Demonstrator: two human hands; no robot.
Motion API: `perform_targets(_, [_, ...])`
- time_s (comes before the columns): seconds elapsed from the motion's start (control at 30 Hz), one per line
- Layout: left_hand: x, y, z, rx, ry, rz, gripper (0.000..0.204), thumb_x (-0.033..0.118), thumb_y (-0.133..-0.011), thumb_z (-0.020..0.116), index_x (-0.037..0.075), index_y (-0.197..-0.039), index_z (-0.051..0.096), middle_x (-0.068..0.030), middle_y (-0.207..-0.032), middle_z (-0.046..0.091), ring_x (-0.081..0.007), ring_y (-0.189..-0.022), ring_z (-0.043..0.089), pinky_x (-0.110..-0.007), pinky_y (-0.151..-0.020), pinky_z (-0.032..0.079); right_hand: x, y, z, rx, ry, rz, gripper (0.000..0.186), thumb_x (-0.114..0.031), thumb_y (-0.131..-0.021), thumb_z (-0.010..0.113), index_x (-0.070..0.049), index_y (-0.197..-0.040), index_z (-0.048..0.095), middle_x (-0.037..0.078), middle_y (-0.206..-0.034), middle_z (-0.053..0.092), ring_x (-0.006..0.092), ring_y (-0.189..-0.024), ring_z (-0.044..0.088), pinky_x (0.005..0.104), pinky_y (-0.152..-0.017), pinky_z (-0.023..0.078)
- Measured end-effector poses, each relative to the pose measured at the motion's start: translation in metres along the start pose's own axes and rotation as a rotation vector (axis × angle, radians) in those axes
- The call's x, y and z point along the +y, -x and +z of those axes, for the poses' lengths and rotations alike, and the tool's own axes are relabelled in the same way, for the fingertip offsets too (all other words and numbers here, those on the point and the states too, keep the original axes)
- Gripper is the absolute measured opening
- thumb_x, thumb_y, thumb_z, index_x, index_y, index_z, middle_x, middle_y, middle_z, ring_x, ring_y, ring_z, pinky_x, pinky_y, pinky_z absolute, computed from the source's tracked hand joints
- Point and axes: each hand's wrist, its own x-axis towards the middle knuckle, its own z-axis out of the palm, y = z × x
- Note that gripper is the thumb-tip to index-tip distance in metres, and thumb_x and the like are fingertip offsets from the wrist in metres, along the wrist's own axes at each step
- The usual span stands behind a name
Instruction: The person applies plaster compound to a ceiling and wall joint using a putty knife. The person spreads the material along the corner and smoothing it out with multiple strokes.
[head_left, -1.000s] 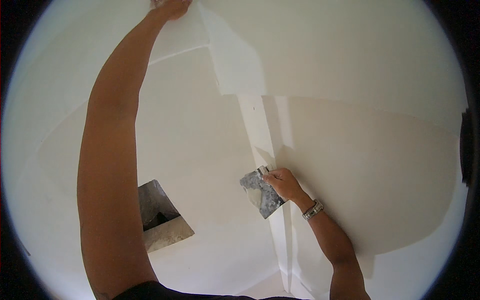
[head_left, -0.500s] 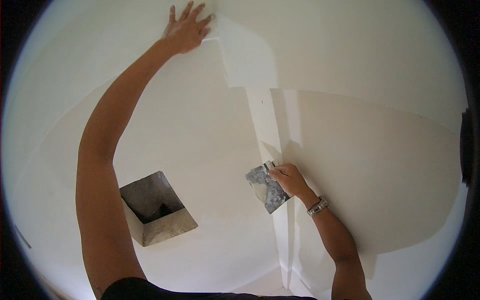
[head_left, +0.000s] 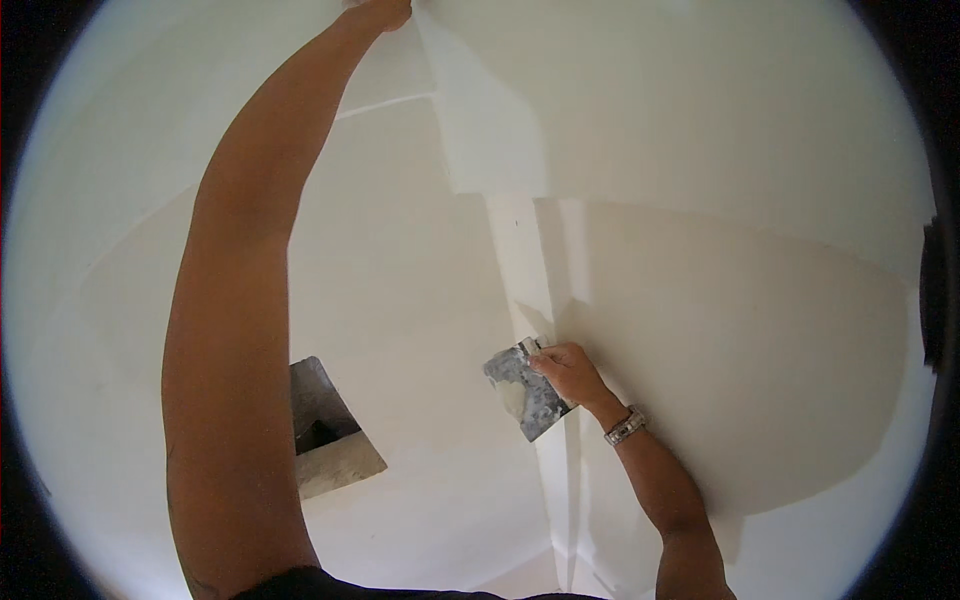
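Note:
My left hand (head_left: 385, 16) is raised at the top edge against the white wall, near the corner; its fingers are mostly hidden or out of frame. My right hand (head_left: 570, 372), with a metal watch on the wrist, grips a square grey metal putty blade (head_left: 533, 405) by its pale handle, thumb over it. The blade is smeared with off-white compound and is held in front of the vertical corner strip (head_left: 518, 260).
A square opening (head_left: 330, 465) with rough grey inside is cut in the left wall surface (head_left: 400, 230), partly behind my left arm. The upper right surface (head_left: 700, 110) meets a lower panel (head_left: 740, 340) along a curved-looking edge. A dark object (head_left: 932, 295) shows at the far right.
A half second ago my left hand was lower with fingers spread; it has moved up to the top edge again. My right hand and blade have shifted slightly down in the picture.

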Motion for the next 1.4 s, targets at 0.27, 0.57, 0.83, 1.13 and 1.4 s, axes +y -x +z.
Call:
perform_targets(0.27, [0.011, 0.002, 0.011, -0.058, -0.035, 0.000, 0.051, 0.018, -0.091, 0.050, 0.009, -0.141, 0.041, -0.0209, -0.154, 0.020, -0.0410, -0.144, 0.009, -0.071, -0.108, 0.005, 0.005, -0.002, 0.004, -0.009, 0.085, 0.003, 0.042, -0.031, -0.088, 0.056, 0.002, -0.061, 0.051, 0.010, -0.051, 0.045, 0.0186, -0.050, 0.045, 0.0400, -0.052, 0.037])
perform_targets(0.57, [0.025, 0.066, 0.021, -0.007, 0.001, 0.102, 0.047, 0.014, -0.092, 0.048, 0.005, -0.138, 0.044, -0.0221, -0.153, 0.022, -0.0392, -0.144, 0.011, -0.067, -0.111, 0.007, -0.013, 0.002, 0.000, -0.012, 0.009, 0.032, 0.039, -0.028, -0.088, 0.057, 0.003, -0.063, 0.052, 0.009, -0.052, 0.045, 0.0181, -0.051, 0.045, 0.0399, -0.052, 0.036])
perform_targets(0.83, [0.048, 0.162, 0.041, 0.061, -0.217, 0.190, 0.050, 0.011, -0.085, 0.058, 0.012, -0.134, 0.051, -0.0121, -0.150, 0.030, -0.0310, -0.144, 0.018, -0.068, -0.109, 0.017, -0.009, 0.000, 0.001, -0.022, 0.031, 0.050, 0.041, -0.029, -0.088, 0.057, 0.003, -0.063, 0.048, 0.011, -0.053, 0.040, 0.0177, -0.051, 0.041, 0.0396, -0.053, 0.034])
perform_targets(1.13, [0.029, 0.126, 0.020, 0.216, 0.056, 0.128, 0.045, 0.012, -0.083, 0.059, 0.010, -0.128, 0.057, -0.0111, -0.143, 0.038, -0.0267, -0.142, 0.025, -0.065, -0.111, 0.016, 0.002, -0.002, 0.004, 0.001, -0.002, 0.038, 0.040, -0.028, -0.088, 0.057, 0.003, -0.064, 0.049, 0.011, -0.053, 0.039, 0.0183, -0.052, 0.040, 0.0396, -0.053, 0.034])
perform_targets(1.4, [0.052, 0.104, 0.001, -0.039, 0.118, 0.006, 0.050, 0.015, -0.091, 0.048, 0.004, -0.139, 0.041, -0.0223, -0.150, 0.026, -0.0371, -0.143, 0.016, -0.062, -0.113, 0.010, 0.003, 0.001, 0.001, 0.012, 0.036, -0.017, 0.041, -0.029, -0.088, 0.056, 0.004, -0.064, 0.050, 0.015, -0.053, 0.044, 0.0224, -0.051, 0.043, 0.0416, -0.054, 0.034])
